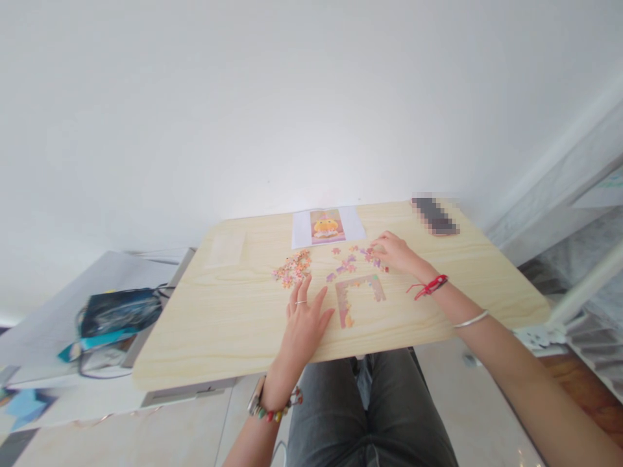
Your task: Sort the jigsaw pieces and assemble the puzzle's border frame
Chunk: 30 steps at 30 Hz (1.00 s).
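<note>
My left hand (306, 318) lies on the table with its fingers spread. Its fingertips reach the near edge of a heap of jigsaw puzzle pieces (293, 267), and nothing is in its grasp. To its right sits a partly joined puzzle (342, 305), with sections along its left, top and upper right sides. Beyond that, loose pink and purple puzzle pieces (348, 263) are scattered. At their right end my right hand (398, 253) has its fingers bent down and pinched on a puzzle piece, which they partly hide.
A paper sheet with a printed yellow figure (327, 227) lies against the wall. A blurred-out phone (435, 215) rests at the table's back right, and a pale translucent sheet (226, 250) at the left. A dark bag (119, 314) stands beyond the left edge of the wooden table (195, 344).
</note>
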### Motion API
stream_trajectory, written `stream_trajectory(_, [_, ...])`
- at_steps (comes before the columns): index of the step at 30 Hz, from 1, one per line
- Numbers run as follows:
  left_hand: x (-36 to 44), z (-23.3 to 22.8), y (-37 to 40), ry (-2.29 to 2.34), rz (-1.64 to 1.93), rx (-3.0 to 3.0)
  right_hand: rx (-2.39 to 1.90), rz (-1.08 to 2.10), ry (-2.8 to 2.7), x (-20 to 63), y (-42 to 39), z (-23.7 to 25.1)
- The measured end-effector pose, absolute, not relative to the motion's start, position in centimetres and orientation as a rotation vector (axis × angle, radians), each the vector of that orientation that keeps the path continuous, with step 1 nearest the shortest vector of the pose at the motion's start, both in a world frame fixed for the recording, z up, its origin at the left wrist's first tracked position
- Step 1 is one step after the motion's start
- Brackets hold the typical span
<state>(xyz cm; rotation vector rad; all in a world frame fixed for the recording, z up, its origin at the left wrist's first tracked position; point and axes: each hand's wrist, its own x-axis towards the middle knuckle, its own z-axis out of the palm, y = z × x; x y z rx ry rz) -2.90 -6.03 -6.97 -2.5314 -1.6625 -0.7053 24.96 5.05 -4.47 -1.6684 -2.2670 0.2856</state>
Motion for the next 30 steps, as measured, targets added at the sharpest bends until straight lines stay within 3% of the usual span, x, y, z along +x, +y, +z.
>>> stream_trajectory(19, [-2.9,-6.8,-6.6,-1.669,-0.771,-2.502,-1.471,0.119,-2.460,23.4,4.7,-2.8])
stream_trajectory(30, [-3.0,-6.6,-6.8,-1.657,-0.787,-2.524,-0.947,0.039,-2.783,20.0,-4.9,-2.7])
